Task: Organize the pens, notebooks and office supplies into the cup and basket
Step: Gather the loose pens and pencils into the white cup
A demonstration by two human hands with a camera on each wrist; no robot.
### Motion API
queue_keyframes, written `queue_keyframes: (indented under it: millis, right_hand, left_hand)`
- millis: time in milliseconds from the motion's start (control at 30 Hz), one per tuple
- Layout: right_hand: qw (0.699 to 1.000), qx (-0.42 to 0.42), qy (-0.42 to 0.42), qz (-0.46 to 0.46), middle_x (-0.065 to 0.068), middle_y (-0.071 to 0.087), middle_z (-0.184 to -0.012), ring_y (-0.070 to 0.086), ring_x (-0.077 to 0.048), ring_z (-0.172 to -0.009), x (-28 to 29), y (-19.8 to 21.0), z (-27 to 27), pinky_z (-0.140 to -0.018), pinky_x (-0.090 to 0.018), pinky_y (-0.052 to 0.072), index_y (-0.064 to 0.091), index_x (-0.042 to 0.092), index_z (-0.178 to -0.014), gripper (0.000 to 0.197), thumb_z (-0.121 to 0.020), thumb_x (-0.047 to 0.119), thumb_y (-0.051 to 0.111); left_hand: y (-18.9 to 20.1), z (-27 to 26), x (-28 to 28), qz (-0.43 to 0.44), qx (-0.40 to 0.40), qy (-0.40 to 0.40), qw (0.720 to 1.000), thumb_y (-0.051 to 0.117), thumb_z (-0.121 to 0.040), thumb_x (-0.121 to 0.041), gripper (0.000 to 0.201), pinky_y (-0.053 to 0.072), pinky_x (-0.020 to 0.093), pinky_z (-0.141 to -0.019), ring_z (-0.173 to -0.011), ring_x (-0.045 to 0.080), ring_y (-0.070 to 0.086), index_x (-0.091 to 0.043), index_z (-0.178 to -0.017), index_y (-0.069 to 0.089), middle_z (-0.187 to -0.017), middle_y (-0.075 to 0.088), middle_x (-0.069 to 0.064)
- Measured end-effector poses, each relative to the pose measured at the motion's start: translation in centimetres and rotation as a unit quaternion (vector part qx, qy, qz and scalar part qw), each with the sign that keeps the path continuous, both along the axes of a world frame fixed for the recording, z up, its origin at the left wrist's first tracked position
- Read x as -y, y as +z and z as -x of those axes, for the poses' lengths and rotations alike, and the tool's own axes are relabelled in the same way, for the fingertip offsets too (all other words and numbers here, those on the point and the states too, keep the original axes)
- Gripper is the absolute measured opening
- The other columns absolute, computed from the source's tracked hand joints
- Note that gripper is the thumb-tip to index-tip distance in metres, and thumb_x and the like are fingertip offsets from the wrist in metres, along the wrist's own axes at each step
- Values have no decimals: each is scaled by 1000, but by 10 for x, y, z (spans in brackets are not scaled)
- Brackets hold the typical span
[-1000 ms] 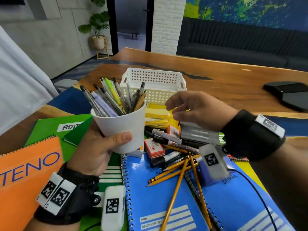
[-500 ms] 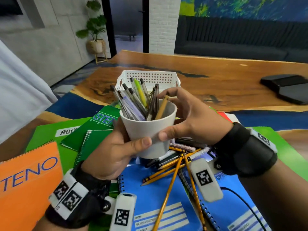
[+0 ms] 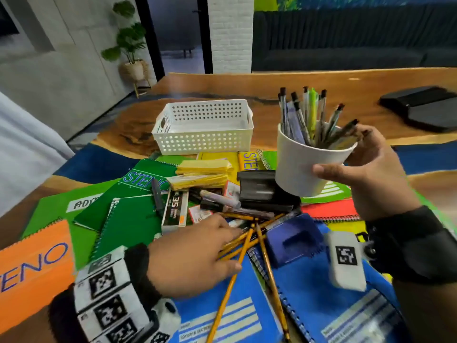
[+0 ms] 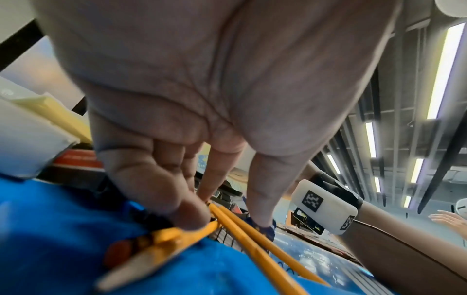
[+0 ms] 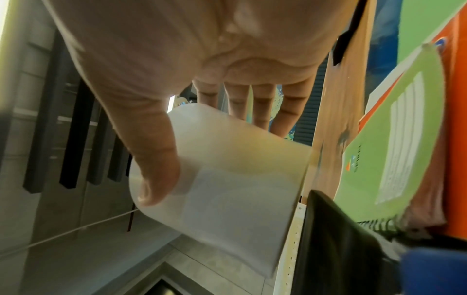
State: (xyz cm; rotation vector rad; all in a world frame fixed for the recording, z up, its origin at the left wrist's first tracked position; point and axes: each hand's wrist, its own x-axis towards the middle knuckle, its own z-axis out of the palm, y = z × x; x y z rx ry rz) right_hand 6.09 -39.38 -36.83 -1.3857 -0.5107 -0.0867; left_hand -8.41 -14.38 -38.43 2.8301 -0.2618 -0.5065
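Note:
My right hand (image 3: 341, 154) grips a white cup (image 3: 296, 169) full of pens (image 3: 304, 115), held in the air at the right above the notebooks. In the right wrist view the thumb and fingers of that hand (image 5: 207, 155) wrap the cup (image 5: 227, 179). My left hand (image 3: 232, 246) is down on the pile, its thumb and fingers closed on several yellow pencils (image 3: 230, 288) lying on a blue notebook (image 3: 222, 313). The left wrist view shows this hand (image 4: 227, 215) pinching the pencils (image 4: 252, 243). A white perforated basket (image 3: 202, 142) stands behind the pile, with nothing seen inside.
Green steno notebooks (image 3: 146, 179), an orange one (image 3: 32, 263), yellow pads (image 3: 202, 174), a staples box (image 3: 175, 206), markers (image 3: 222, 199), a black punch (image 3: 262, 191) and a blue block (image 3: 291, 238) crowd the near table. A black object (image 3: 420, 107) lies far right.
The cup passed from my left hand to my right and moved to the right. My left hand dropped onto the pencils and closed on them.

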Motion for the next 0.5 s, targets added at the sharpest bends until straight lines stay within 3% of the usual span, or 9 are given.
queue_keyframes:
  millis: [100, 167, 267, 400, 500]
  right_hand:
    - [1000, 2, -10, 19, -3, 73, -108, 67, -23, -106, 6, -8, 3, -97, -54, 52, 62, 25, -102, 78, -35, 40, 99]
    - [999, 3, -14, 32, -4, 72, -111, 66, -27, -110, 9, -10, 6, -98, -60, 50, 62, 25, -104, 80, -35, 42, 100]
    - [999, 10, -11, 44, -4, 72, -112, 65, -30, -110, 8, -8, 13, -93, -62, 51, 60, 20, -110, 88, -35, 43, 99]
    - [999, 21, -4, 51, -3, 72, -112, 67, -27, -108, 6, -4, 20, -89, -62, 53, 59, 19, -112, 90, -35, 44, 99]
    - [998, 20, -5, 53, -4, 72, -113, 67, -28, -110, 5, -4, 22, -90, -62, 53, 59, 18, -113, 90, -36, 46, 98]
  left_hand:
    - [-4, -2, 2, -27, 4, 11, 1000, 56, -91, -61, 52, 49, 36, -89, -91, 7, 55, -36, -136, 44, -110, 46, -12]
    - [-5, -2, 2, -25, 7, 23, 999, 59, -91, -57, 45, 49, 33, -77, -80, 6, 55, -32, -127, 52, -96, 53, -11]
    - [-7, 2, 0, 10, -10, 54, 998, 65, -90, -50, 46, 45, 23, -65, -75, 2, 57, -44, -131, 48, -86, 60, -12]
    - [-13, 10, -9, 50, -21, 89, 995, 70, -86, -47, 38, 48, 22, -68, -75, 1, 57, -49, -118, 48, -89, 59, -13]
    - [-15, 16, -14, 46, -25, 80, 995, 68, -86, -47, 35, 45, 16, -66, -76, -5, 54, -49, -114, 46, -96, 57, -19]
